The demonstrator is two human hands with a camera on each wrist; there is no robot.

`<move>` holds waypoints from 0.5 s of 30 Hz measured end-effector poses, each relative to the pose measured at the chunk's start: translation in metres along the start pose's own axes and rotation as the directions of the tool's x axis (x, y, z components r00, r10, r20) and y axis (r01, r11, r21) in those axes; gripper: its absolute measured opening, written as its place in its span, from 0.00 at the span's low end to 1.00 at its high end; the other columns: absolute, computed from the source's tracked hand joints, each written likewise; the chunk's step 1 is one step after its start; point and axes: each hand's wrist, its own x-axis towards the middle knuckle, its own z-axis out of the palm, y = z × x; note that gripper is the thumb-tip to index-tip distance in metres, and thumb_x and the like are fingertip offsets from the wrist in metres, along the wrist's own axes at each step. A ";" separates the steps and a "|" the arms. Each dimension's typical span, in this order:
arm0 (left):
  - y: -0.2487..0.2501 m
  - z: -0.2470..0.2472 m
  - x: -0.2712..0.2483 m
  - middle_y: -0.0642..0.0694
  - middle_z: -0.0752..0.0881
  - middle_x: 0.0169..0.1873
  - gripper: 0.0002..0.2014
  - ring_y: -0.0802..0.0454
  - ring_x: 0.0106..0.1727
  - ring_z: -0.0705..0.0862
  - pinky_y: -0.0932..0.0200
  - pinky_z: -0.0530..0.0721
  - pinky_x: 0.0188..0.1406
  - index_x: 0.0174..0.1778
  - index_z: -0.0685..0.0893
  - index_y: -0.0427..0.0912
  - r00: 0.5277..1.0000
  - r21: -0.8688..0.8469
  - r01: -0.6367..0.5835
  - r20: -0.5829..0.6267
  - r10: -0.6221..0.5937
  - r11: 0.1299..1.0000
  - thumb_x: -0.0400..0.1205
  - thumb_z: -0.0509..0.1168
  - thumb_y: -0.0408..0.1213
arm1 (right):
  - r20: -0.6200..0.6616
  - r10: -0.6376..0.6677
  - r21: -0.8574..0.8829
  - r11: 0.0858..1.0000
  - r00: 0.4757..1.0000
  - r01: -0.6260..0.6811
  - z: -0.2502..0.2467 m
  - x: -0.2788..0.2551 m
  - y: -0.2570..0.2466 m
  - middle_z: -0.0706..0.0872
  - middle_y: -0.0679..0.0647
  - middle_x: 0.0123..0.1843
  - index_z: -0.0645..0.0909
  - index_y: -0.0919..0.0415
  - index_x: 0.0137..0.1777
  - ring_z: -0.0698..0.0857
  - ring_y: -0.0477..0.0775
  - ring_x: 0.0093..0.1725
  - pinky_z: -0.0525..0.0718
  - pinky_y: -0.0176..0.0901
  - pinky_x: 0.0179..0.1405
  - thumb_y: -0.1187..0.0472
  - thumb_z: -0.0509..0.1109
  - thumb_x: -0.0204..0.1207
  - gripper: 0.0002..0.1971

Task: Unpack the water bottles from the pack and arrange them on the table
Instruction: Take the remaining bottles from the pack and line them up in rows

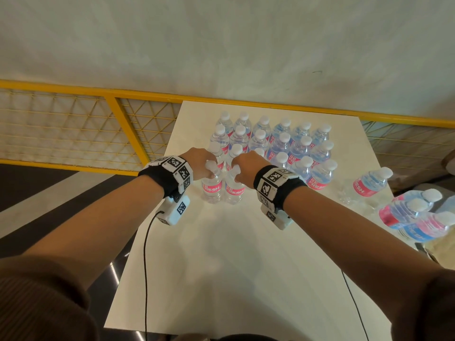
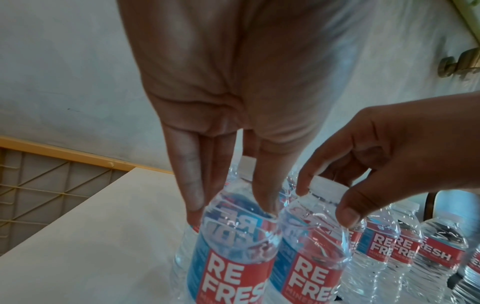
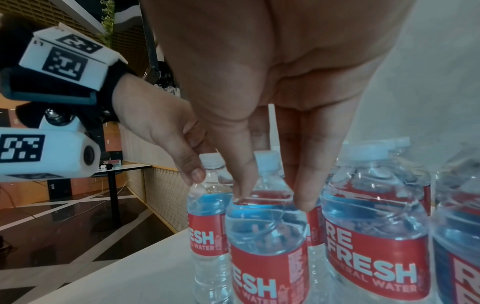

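Clear glossy plastic bottles (image 1: 270,143), matt table (image 1: 246,254)

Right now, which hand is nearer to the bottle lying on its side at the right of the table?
The right hand. It grips an upright bottle, nearer to the lying bottle; the left hand is farther away.

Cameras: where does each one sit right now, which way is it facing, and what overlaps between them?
Head: on the head, looking forward and down at the table and bottle rows; both forearms show.
Left wrist: along the left hand onto the left front bottle; the right hand shows too.
Right wrist: along the right hand onto the right front bottle; the left hand shows too.
Shared: all show both hands and both front bottles.
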 end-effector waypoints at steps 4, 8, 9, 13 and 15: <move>0.001 0.001 0.002 0.38 0.83 0.63 0.20 0.38 0.64 0.81 0.48 0.77 0.66 0.66 0.80 0.37 1.000 -0.005 0.002 -0.019 -0.002 1.000 0.79 0.69 0.40 | -0.014 0.012 0.005 1.000 1.000 -0.012 0.001 0.000 -0.002 0.80 0.61 0.67 0.76 0.62 0.71 0.80 0.60 0.66 0.80 0.46 0.62 0.63 0.67 0.79 0.20; 0.001 0.002 0.004 0.38 0.83 0.62 0.19 0.38 0.63 0.81 0.49 0.78 0.65 0.65 0.81 0.37 0.999 -0.031 0.005 -0.039 -0.006 0.999 0.79 0.69 0.40 | 0.001 0.025 -0.004 1.000 1.000 -0.025 0.000 0.000 -0.005 0.81 0.62 0.65 0.78 0.65 0.68 0.82 0.61 0.64 0.80 0.47 0.61 0.62 0.68 0.79 0.18; 0.001 0.002 0.004 0.38 0.83 0.62 0.19 0.38 0.63 0.81 0.49 0.78 0.65 0.65 0.80 0.37 0.999 -0.037 0.008 -0.039 -0.010 0.999 0.79 0.69 0.40 | 0.007 0.022 -0.011 1.000 1.000 -0.022 0.000 0.001 -0.006 0.82 0.62 0.65 0.78 0.65 0.68 0.82 0.61 0.64 0.80 0.47 0.61 0.63 0.67 0.79 0.17; 0.001 0.004 0.004 0.38 0.83 0.63 0.20 0.38 0.64 0.80 0.48 0.78 0.66 0.66 0.80 0.38 0.999 -0.050 0.017 -0.045 -0.019 0.999 0.79 0.69 0.40 | 0.000 0.008 -0.002 1.000 1.000 -0.008 -0.003 0.001 -0.005 0.80 0.61 0.68 0.75 0.61 0.72 0.81 0.60 0.66 0.80 0.46 0.62 0.66 0.66 0.79 0.20; 0.001 0.005 0.004 0.38 0.83 0.64 0.20 0.38 0.65 0.80 0.48 0.78 0.66 0.66 0.80 0.38 0.999 -0.051 0.024 -0.047 -0.027 0.998 0.79 0.69 0.40 | -0.007 0.001 -0.003 1.000 1.000 -0.001 -0.003 0.001 -0.005 0.80 0.61 0.68 0.75 0.60 0.72 0.80 0.60 0.66 0.80 0.46 0.62 0.66 0.66 0.80 0.21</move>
